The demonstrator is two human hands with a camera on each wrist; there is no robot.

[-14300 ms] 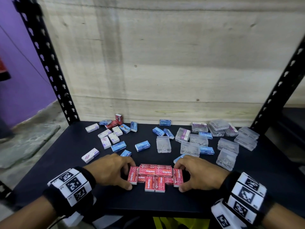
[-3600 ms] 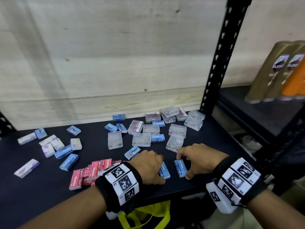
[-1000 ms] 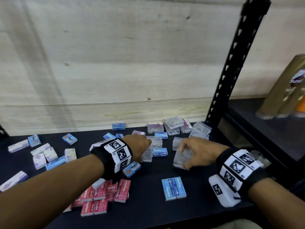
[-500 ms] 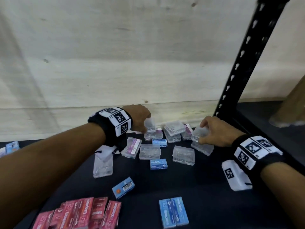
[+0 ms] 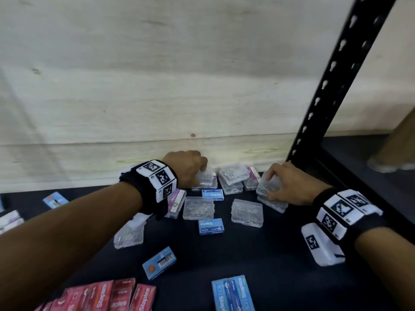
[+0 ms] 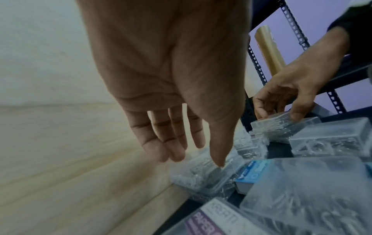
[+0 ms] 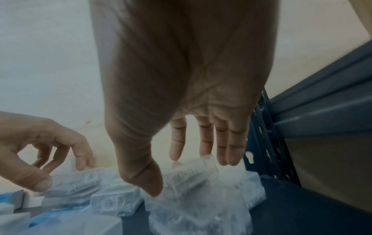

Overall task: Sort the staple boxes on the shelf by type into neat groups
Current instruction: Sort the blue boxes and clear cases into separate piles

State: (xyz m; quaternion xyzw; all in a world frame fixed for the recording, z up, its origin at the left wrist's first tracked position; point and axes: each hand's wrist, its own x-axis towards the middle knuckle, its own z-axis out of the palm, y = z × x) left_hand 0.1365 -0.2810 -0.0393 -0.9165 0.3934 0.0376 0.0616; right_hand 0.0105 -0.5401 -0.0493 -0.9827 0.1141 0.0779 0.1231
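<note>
**Both hands on clear cases at the back of the shelf**

The left hand [image 5: 186, 163] pinches a clear plastic case [image 5: 205, 178] by the wooden back wall [image 5: 157, 86]; the right hand [image 5: 289, 182] grips another clear case [image 5: 268, 186] atop a stack, its long axis running left-right; hard, glossy lidded shells; blue cardboard boxes [image 5: 211, 226] lie flat nearer on the dark shelf [image 5: 269, 254].

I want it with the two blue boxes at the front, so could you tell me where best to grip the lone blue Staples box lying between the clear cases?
Pinch the blue Staples box across its short sides from above: it lies flat, with bare shelf around it.
</note>
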